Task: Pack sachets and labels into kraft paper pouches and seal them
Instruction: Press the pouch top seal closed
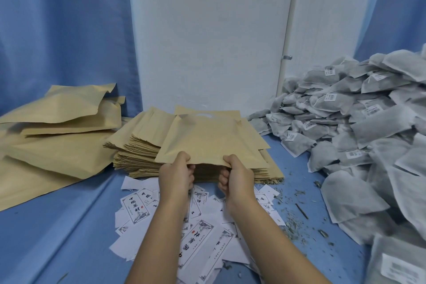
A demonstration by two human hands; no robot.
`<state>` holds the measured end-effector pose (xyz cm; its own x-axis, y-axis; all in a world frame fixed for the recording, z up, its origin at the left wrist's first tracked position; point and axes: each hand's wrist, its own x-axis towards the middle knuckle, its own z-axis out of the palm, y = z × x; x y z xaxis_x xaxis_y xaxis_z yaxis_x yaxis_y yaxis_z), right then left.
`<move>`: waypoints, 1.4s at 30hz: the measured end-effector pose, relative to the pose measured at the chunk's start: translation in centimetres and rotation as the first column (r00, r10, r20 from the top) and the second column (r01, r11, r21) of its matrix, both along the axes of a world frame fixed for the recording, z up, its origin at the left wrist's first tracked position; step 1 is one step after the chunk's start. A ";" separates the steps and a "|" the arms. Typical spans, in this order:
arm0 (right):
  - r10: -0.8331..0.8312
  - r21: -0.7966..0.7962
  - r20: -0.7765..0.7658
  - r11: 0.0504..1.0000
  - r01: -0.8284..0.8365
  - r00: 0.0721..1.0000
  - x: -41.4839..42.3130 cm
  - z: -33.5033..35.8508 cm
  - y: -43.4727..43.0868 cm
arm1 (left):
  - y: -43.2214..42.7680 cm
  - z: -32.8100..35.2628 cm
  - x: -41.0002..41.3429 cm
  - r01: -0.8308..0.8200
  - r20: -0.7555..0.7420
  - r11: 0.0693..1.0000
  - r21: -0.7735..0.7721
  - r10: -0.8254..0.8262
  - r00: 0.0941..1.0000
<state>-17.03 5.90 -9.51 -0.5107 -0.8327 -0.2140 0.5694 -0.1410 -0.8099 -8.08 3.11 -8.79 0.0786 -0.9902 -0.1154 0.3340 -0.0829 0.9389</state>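
A flat kraft paper pouch lies tilted on top of a thick stack of empty pouches in the middle of the blue surface. My left hand and my right hand each pinch the pouch's near edge, thumbs on top, fingers curled under, and the edge is lifted off the stack. White printed labels lie scattered under my forearms. A big heap of grey sachets with small white tags fills the right side.
Bulging kraft pouches lie piled at the left, against a blue curtain. A white wall panel stands behind the stack. Dried herb crumbs are strewn between the labels and the sachets.
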 end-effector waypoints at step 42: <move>0.143 -0.080 0.020 0.987 -0.141 0.990 2.9 0.8 -0.8 | -2.5 1.6 3.9 -0.092 -0.416 0.995 -0.035 0.069 0.907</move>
<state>-14.10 5.10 -8.67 -0.3814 -0.9111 -0.1566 0.6084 -0.1198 -0.7845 -4.14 0.62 -7.24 0.1146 -0.9880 -0.1033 0.6967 0.0058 0.7174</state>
